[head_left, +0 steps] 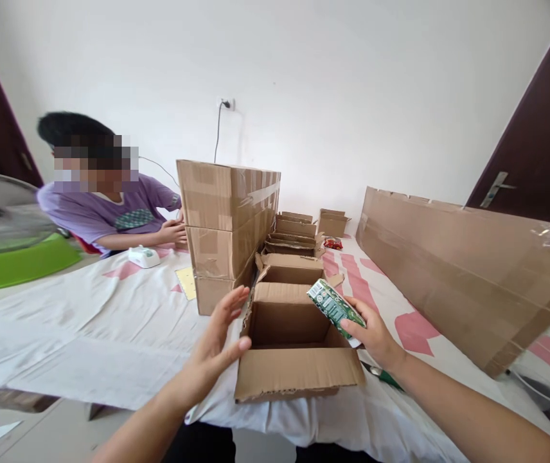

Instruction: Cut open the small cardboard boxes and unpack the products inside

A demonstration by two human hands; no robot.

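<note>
From the head camera, here's our right hand, fingers wrapped round a tilted green carton over the right side of the open box; our left hand, fingers spread wide, hovers by its left edge, three stacked boxes standing just beyond!

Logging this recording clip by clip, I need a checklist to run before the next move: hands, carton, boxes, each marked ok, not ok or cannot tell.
1. Right hand grips the green carton: ok.
2. Left hand holds nothing: ok, fingers spread.
3. Left hand clear of the nearest open box: cannot tell; they look close, contact is unclear.
4. Near flap folded outward: ok.
5. Opening fully in view: not ok; the carton overlaps its right side.
6. Stacked boxes upright: ok, three high beyond the left hand.
</note>
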